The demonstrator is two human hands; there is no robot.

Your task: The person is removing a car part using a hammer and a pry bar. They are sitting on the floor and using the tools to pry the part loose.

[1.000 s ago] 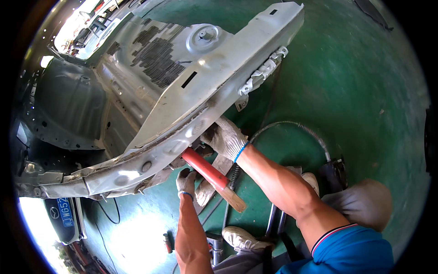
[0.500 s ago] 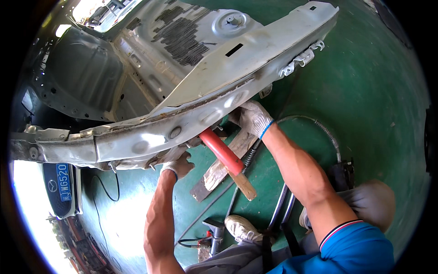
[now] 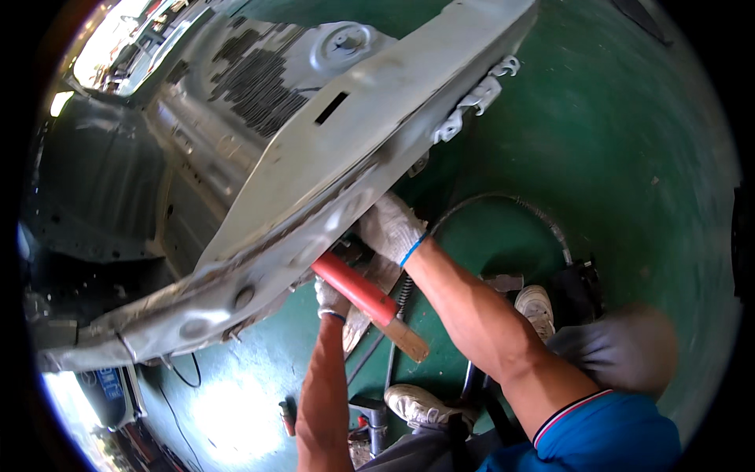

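Note:
A bare metal car body panel (image 3: 197,322) runs diagonally across the view with its edge above my hands. My right hand (image 3: 391,228), in a white knitted glove with a blue cuff, reaches beneath that edge; its fingers are hidden. A red cylinder (image 3: 358,291) slants out from under the panel between my hands, and a piece of wood (image 3: 410,342) sticks out at its lower end. Gloved too, my left hand (image 3: 330,299) is behind the red cylinder, close under the panel, its fingers mostly covered. A worn wooden board (image 3: 355,330) lies below it on the floor.
A hose (image 3: 543,216) curves over the green floor to a black device (image 3: 578,287) at the right. A metal stand or jack part (image 3: 376,417) is near my shoe (image 3: 417,405). Metal brackets (image 3: 476,102) jut from the panel's far edge.
My left hand has moved right and up, from beside the cylinder to behind it. The view has shifted, so the panel sits more steeply. My right hand stays beneath the edge.

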